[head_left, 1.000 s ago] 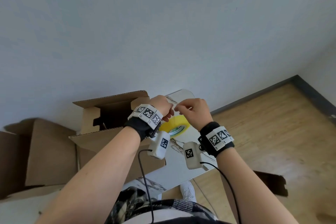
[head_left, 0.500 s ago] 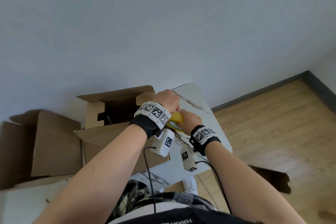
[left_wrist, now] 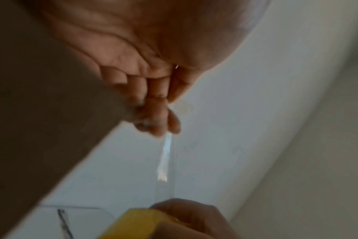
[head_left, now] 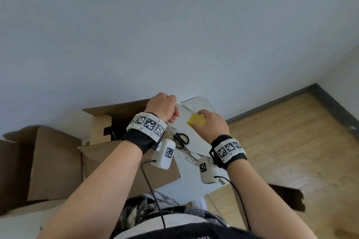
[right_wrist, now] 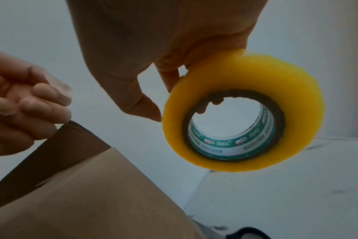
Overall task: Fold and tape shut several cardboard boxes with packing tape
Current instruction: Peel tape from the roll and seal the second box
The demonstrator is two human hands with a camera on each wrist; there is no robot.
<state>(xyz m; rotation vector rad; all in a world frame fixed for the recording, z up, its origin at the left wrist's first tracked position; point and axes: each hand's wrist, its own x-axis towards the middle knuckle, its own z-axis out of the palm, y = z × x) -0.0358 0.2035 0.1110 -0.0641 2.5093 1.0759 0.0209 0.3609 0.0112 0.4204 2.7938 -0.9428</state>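
Yellow tape roll (head_left: 196, 119) gripped in the right hand (head_left: 212, 125), fingers through its core, above the white table (head_left: 194, 180). Left hand (head_left: 162, 107) pinches the clear strip (left_wrist: 165, 155) drawn from the roll. Open cardboard box (head_left: 124, 153) stands left of the roll; scissors (head_left: 181, 139) lie below it.

Left hand (left_wrist: 153, 100) fingertips on tape strip (left_wrist: 165, 155) (blurred)

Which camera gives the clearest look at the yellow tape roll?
The right wrist view: the tape roll fills it, side face and printed core visible, gripped by the right hand. The head view shows only a small yellow patch; the left wrist view catches a blurred yellow corner at the bottom edge.
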